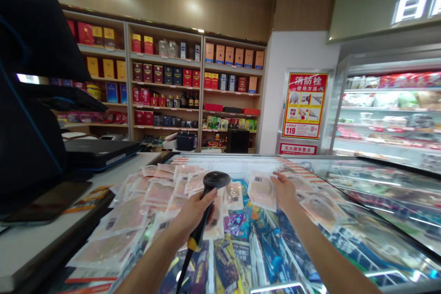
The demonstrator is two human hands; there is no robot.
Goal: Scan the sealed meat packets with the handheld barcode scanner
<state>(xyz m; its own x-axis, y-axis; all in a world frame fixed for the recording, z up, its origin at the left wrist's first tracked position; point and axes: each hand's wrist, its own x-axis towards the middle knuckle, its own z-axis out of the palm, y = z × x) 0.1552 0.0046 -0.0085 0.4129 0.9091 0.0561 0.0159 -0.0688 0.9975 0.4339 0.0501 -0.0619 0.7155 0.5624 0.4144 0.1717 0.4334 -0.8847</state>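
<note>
My left hand point(199, 211) is wrapped round the handle of a black barcode scanner point(216, 179), whose head points away from me and whose cable hangs down. In my right hand point(284, 189) a flat, clear plastic packet point(262, 189) with a printed label is pinched at its right edge, to the right of the scanner. Many similar packets point(160, 193) with pinkish contents lie spread over the glass top of a freezer on the left. More packets point(319, 209) rest to the right of my right hand. Beneath are colourful wrapped goods point(227, 262).
A counter point(37, 239) on the left holds a phone point(48, 202), a black flat device point(99, 151) and a dark monitor stand point(27, 101). Shelves point(165, 87) of boxes line the back wall. A lit display fridge point(389, 115) stands at the right.
</note>
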